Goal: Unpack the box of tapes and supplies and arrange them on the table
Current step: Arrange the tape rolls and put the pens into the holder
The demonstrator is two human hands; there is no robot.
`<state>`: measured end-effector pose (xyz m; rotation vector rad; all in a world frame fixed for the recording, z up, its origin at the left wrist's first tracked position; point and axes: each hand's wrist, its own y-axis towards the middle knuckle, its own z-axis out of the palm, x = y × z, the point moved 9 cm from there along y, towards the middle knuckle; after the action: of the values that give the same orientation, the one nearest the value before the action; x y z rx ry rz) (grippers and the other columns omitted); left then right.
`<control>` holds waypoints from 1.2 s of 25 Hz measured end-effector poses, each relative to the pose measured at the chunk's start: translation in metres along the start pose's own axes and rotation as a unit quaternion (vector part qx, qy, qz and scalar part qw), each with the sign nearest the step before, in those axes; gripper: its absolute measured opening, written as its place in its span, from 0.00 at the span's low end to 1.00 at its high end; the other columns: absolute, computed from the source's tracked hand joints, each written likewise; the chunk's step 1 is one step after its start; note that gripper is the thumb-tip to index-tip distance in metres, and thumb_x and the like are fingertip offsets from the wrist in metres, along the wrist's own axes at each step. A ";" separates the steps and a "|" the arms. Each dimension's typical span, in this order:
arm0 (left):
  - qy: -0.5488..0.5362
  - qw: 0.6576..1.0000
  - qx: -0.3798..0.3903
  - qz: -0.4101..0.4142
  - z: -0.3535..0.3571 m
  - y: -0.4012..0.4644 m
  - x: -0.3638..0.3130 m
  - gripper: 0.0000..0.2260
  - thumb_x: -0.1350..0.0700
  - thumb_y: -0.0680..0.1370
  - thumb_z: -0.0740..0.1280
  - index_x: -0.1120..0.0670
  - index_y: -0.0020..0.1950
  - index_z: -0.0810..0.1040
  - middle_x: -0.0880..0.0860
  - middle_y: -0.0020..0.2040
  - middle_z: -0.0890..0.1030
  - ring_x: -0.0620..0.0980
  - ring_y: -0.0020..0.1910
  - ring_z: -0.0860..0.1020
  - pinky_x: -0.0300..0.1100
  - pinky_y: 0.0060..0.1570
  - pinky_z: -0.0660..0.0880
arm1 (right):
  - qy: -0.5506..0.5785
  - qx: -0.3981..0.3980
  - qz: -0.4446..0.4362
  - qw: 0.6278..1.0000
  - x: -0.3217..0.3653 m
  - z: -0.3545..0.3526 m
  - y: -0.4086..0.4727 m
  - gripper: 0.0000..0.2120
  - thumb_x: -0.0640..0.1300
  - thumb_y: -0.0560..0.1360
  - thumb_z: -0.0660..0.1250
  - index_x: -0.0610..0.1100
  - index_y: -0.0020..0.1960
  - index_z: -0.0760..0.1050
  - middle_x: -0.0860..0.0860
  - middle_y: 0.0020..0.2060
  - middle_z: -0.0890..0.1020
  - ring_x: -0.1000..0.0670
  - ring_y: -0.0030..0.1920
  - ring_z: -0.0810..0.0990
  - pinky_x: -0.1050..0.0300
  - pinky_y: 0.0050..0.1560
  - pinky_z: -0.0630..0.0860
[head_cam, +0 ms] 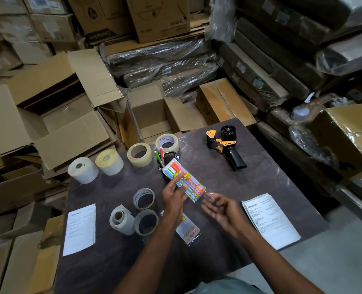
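One pen pack (184,182) was held mid-frame by the left hand (174,197); the right hand (218,207), loosely open, held nothing. It should be set gently on the bench (250,181).

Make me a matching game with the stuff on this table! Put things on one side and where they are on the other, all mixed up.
Things
1. tape dispenser
2. pack of coloured pens
3. white label roll
4. stack of printed papers

Places
A. held in the left hand
B. far left corner of the table
C. near right edge of the table
D. far right part of the table

Pairs: 1-D, 2-A, 3-B, 4-C
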<state>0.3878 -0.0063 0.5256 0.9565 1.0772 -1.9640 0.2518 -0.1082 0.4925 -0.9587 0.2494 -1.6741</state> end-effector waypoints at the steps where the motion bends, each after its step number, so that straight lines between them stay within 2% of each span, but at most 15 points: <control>1: 0.012 1.000 -0.003 0.014 0.002 -0.002 -0.003 0.19 0.72 0.78 0.64 0.54 0.63 0.81 0.53 0.55 0.84 0.54 0.55 0.81 0.52 0.55 0.81 | 0.027 0.011 0.011 1.000 -0.001 0.004 -0.002 0.17 0.27 0.74 0.50 0.35 0.48 0.76 0.40 0.47 0.85 0.43 0.49 0.84 0.48 0.52 0.83; 3: 0.048 0.998 -0.016 0.047 0.005 -0.006 -0.012 0.19 0.71 0.77 0.65 0.51 0.59 0.84 0.52 0.50 0.84 0.53 0.50 0.79 0.53 0.52 0.79 | 0.063 0.022 0.025 0.997 -0.003 0.009 -0.004 0.16 0.26 0.75 0.53 0.36 0.49 0.77 0.39 0.45 0.85 0.44 0.43 0.87 0.52 0.44 0.85; 6: 0.121 0.985 0.000 0.127 0.018 -0.013 -0.034 0.18 0.69 0.77 0.67 0.49 0.58 0.84 0.54 0.53 0.84 0.53 0.46 0.79 0.52 0.48 0.77 | 0.084 0.024 0.043 0.995 -0.007 0.015 -0.006 0.17 0.26 0.71 0.59 0.37 0.55 0.78 0.42 0.44 0.86 0.46 0.41 0.87 0.55 0.41 0.85; 8: 0.165 0.968 0.026 0.186 0.033 -0.025 -0.051 0.16 0.68 0.77 0.67 0.51 0.58 0.84 0.53 0.55 0.84 0.52 0.49 0.81 0.49 0.49 0.78 | 0.099 0.028 0.050 0.993 -0.009 0.018 -0.005 0.17 0.27 0.70 0.61 0.37 0.56 0.78 0.43 0.43 0.86 0.47 0.40 0.87 0.55 0.40 0.85; 10: 0.201 0.949 0.041 0.240 0.046 -0.038 -0.065 0.14 0.68 0.77 0.68 0.54 0.57 0.84 0.51 0.56 0.84 0.51 0.55 0.82 0.45 0.54 0.79 | 0.116 0.024 0.050 0.992 -0.009 0.018 -0.004 0.14 0.26 0.74 0.59 0.37 0.53 0.78 0.43 0.40 0.86 0.48 0.39 0.87 0.54 0.40 0.85; 12: 0.227 0.933 0.047 0.277 0.055 -0.050 -0.075 0.12 0.68 0.78 0.68 0.55 0.56 0.84 0.51 0.55 0.84 0.48 0.57 0.81 0.37 0.54 0.77 | 0.133 0.019 0.053 0.990 -0.010 0.016 -0.002 0.13 0.27 0.77 0.57 0.38 0.51 0.78 0.43 0.40 0.86 0.47 0.39 0.87 0.53 0.42 0.85; 14: 0.234 0.929 0.044 0.284 0.058 -0.053 -0.076 0.11 0.68 0.78 0.67 0.56 0.55 0.84 0.51 0.55 0.84 0.46 0.57 0.81 0.35 0.54 0.76 | 0.139 0.021 0.058 0.988 -0.011 0.016 -0.001 0.13 0.28 0.75 0.59 0.37 0.54 0.77 0.39 0.45 0.85 0.44 0.40 0.87 0.51 0.42 0.85; 17: 0.232 0.934 0.038 0.270 0.055 -0.051 -0.073 0.12 0.68 0.78 0.67 0.55 0.55 0.84 0.50 0.55 0.84 0.46 0.57 0.81 0.36 0.53 0.77 | 0.164 0.027 0.052 0.985 -0.013 0.013 0.001 0.19 0.29 0.74 0.56 0.35 0.63 0.73 0.35 0.54 0.83 0.40 0.46 0.86 0.49 0.46 0.85; 19: 0.222 0.940 0.039 0.257 0.053 -0.051 -0.071 0.13 0.68 0.78 0.67 0.53 0.56 0.84 0.47 0.54 0.84 0.46 0.56 0.81 0.41 0.54 0.78 | 0.183 0.034 0.045 0.981 -0.012 0.012 0.000 0.24 0.30 0.72 0.53 0.34 0.67 0.72 0.34 0.59 0.81 0.38 0.51 0.85 0.46 0.50 0.84; 21: 0.197 0.951 0.039 0.233 0.051 -0.049 -0.069 0.14 0.67 0.79 0.67 0.49 0.55 0.84 0.45 0.50 0.83 0.47 0.52 0.81 0.48 0.54 0.79 | 0.198 0.045 0.043 0.978 -0.009 0.011 0.001 0.27 0.35 0.70 0.52 0.32 0.66 0.73 0.33 0.61 0.79 0.36 0.54 0.83 0.45 0.53 0.83; 22: 0.182 0.957 0.039 0.224 0.051 -0.047 -0.069 0.13 0.66 0.79 0.67 0.49 0.55 0.84 0.47 0.50 0.84 0.48 0.52 0.81 0.51 0.56 0.80 | 0.198 0.051 0.043 0.978 -0.006 0.011 0.000 0.26 0.38 0.71 0.52 0.32 0.65 0.74 0.33 0.61 0.79 0.36 0.55 0.82 0.45 0.54 0.83; 25: 0.156 0.959 0.071 0.227 0.058 -0.046 -0.073 0.11 0.62 0.81 0.65 0.50 0.57 0.84 0.52 0.58 0.84 0.55 0.61 0.80 0.64 0.60 0.76 | 0.170 0.058 0.040 0.983 -0.002 0.014 -0.004 0.20 0.43 0.78 0.59 0.32 0.62 0.77 0.35 0.56 0.83 0.38 0.51 0.85 0.48 0.51 0.84; 27: 0.160 0.955 0.099 0.230 0.067 -0.049 -0.077 0.12 0.61 0.82 0.63 0.49 0.60 0.83 0.52 0.60 0.83 0.56 0.63 0.80 0.64 0.61 0.75 | 0.163 0.074 0.048 0.983 -0.002 0.019 -0.007 0.18 0.43 0.80 0.60 0.31 0.61 0.78 0.34 0.55 0.83 0.37 0.51 0.85 0.46 0.50 0.84; 30: 0.180 0.943 0.148 0.239 0.081 -0.056 -0.081 0.15 0.66 0.82 0.61 0.52 0.61 0.82 0.51 0.62 0.83 0.53 0.63 0.80 0.60 0.64 0.75 | 0.164 0.086 0.058 0.981 -0.003 0.022 -0.008 0.19 0.40 0.79 0.59 0.27 0.60 0.77 0.32 0.55 0.82 0.35 0.52 0.85 0.46 0.48 0.85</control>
<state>0.3594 -0.0373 0.6463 1.6197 0.6489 -1.6000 0.2617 -0.0957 0.5103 -0.5266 0.3657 -1.7096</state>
